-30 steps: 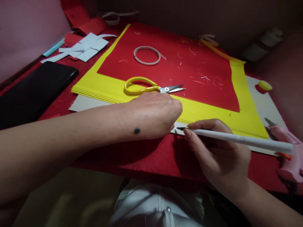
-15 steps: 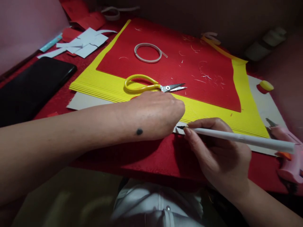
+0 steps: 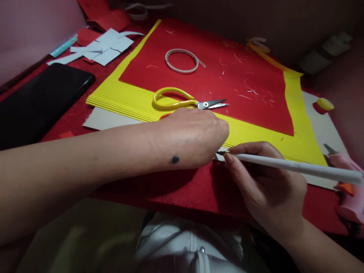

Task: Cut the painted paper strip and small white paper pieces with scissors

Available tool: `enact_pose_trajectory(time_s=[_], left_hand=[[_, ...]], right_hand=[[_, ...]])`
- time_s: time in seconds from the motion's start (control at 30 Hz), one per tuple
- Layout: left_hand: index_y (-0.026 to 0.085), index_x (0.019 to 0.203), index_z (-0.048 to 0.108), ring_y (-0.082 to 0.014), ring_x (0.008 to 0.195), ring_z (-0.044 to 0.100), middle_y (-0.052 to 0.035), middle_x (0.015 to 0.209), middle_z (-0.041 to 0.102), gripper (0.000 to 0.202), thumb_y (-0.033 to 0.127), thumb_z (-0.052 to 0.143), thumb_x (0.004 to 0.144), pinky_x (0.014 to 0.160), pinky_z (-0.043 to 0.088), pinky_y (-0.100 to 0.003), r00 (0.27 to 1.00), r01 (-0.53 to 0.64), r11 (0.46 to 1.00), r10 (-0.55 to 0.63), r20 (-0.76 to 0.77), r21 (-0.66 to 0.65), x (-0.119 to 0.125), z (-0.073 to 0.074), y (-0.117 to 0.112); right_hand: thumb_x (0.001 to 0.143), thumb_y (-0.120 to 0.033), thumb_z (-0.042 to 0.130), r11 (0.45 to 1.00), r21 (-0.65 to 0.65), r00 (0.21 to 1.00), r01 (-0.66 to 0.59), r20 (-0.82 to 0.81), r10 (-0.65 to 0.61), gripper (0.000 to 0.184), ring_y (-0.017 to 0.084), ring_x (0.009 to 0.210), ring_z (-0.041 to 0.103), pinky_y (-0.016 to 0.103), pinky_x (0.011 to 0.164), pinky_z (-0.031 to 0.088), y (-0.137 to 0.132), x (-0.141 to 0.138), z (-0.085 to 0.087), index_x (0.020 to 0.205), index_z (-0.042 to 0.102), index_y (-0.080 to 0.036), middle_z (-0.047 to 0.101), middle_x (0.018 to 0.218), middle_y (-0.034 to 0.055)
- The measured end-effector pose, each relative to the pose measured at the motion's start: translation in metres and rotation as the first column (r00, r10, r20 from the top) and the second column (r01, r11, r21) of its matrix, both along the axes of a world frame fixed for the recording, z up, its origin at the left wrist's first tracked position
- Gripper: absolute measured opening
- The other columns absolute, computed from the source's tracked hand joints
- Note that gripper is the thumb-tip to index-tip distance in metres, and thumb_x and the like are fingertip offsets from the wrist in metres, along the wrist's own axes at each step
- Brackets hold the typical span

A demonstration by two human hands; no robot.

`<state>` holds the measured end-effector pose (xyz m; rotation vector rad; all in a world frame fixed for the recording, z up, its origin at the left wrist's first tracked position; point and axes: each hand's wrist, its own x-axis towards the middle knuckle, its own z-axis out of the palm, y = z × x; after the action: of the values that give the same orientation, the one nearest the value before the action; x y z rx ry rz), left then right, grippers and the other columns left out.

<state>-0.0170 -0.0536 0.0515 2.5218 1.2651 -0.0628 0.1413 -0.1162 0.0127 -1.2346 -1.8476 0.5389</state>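
Note:
My right hand grips a white marker pen near its tip. The dark nib points left, close beside my left hand. My left hand is curled closed with its back toward me, so its fingers and whatever they hold are hidden. Just beyond its knuckles lies a pair of scissors with a yellow handle and slightly parted blades. Under both hands are a yellow corrugated sheet and, on top of it, a red corrugated sheet. A dark spot marks my left wrist.
A coiled white strip and thin white shavings rest on the red sheet. To the left are a black phone and cut white paper pieces. At right stand a small yellow-and-red piece and a pink glue gun.
The whole view has shifted slightly, so everything appears a little farther right. Both hands keep nearly the same pose, and the pen nib stays close beside my left hand.

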Motion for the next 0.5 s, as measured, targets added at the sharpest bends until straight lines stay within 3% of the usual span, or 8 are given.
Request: enact_pose_trajectory(time_s=[0.5], left_hand=[[0.019,0.093,0.067,-0.0216,0.084,0.061,-0.0069,0.079,0.067,0.024,0.021,0.051,0.075,0.076,0.04,-0.03,0.999,-0.028,0.999,0.029,0.014,-0.023,0.0005,-0.0006,-0.001]], right_hand=[[0.076,-0.016,0.064,1.0,-0.008,0.999,-0.003,0.037,0.003,0.009,0.013,0.059,0.057,0.025,0.049,0.046,0.0,0.0002,0.0018,0.082,0.059,-0.02,0.061,0.072,0.0006]])
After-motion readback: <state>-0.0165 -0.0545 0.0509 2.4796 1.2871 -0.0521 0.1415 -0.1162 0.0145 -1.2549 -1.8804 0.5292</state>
